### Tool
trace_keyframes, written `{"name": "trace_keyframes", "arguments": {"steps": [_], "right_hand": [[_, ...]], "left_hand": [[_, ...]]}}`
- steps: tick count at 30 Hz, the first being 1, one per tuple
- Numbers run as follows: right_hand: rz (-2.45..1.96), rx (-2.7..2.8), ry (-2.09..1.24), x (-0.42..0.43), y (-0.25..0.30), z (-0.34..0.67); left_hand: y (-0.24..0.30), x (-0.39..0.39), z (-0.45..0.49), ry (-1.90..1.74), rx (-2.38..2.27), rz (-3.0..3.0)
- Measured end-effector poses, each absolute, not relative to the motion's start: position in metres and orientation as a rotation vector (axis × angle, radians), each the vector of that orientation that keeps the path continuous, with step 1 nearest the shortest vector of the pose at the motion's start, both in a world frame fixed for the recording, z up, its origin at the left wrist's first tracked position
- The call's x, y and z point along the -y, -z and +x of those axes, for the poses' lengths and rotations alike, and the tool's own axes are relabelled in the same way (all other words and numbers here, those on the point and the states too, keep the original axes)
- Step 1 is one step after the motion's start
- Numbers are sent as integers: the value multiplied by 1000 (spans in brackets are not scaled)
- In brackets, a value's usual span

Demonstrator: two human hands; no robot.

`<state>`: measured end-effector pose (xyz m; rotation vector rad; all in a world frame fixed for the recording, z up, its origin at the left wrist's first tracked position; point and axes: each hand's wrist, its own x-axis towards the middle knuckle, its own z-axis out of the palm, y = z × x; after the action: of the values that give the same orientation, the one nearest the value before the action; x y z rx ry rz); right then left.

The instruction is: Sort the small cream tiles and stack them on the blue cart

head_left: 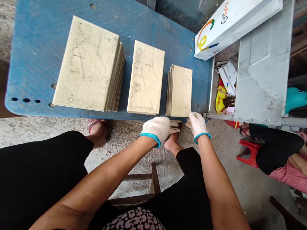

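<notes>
Both my hands wear white knit gloves with blue cuffs. At the table's front edge, my left hand (156,129) is closed around a small bundle of thin cream boards (175,126), seen edge-on; its fingertips are hidden. My right hand (197,124) is just right of that bundle, fingers apart, its fingertips by the near right corner of the right stack of boards (181,91); whether they touch it I cannot tell. A middle stack of boards (146,78) and a larger, taller left stack of boards (87,64) stand on the blue table (148,27).
A white paper bag (223,32) lies at the table's far right. A grey metal panel (261,73) and an open compartment with packets (225,83) adjoin it. A wooden stool (154,179) is below me. Another person (275,150) sits on a red stool (249,153) at right.
</notes>
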<state>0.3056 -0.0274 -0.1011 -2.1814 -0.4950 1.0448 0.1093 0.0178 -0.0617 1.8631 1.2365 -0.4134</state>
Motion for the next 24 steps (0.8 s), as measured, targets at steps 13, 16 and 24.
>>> {"name": "trace_keyframes", "arguments": {"steps": [13,16,24], "right_hand": [[-2066,632,-988,4,126,305],[-2008,576,-1030,3,127,303],[-2039,438,-1015,-1,117,299]], "left_hand": [[106,-20,134,17,-1299,1472],[101,-18,138,42,-1329,1464],[100,-18,140,2,-1324,1496]]}}
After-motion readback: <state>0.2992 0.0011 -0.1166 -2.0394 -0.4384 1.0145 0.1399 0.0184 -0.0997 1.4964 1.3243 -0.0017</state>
